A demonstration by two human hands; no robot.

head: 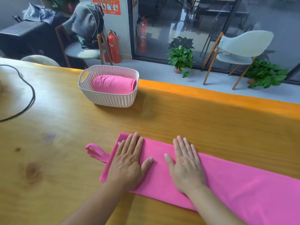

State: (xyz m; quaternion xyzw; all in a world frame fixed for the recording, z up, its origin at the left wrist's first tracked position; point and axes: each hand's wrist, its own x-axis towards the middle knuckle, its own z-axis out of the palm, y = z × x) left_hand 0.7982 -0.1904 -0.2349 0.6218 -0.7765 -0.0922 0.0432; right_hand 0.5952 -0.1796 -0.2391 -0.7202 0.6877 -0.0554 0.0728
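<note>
A long folded strip of bright pink cloth (pixel 227 181) lies flat on the yellow-brown wooden table (pixel 65 127), at its near edge. Its long axis runs from the left end, in front of the person, down toward the lower right corner of the view, where it passes out of frame. The left end is a short straight edge with 1 small white snap button (pixel 119 143) near its far corner, and a narrow pink fabric loop (pixel 95 152) sticks out from that end to the left, lying on the wood.

Both hands rest palm down on the strip, side by side, thumbs turned toward each other but apart. The left hand (pixel 128 161) covers the left end, fingers straight and close together, pointing away from the person and slightly right. The right hand (pixel 185 164) lies flat just beside it, fingers straight and slightly spread, holding nothing. Both forearms come up from the bottom edge.

Farther back on the table stands a white perforated plastic basket (pixel 112 98) with 1 rolled pink cloth (pixel 113 84) inside.
</note>
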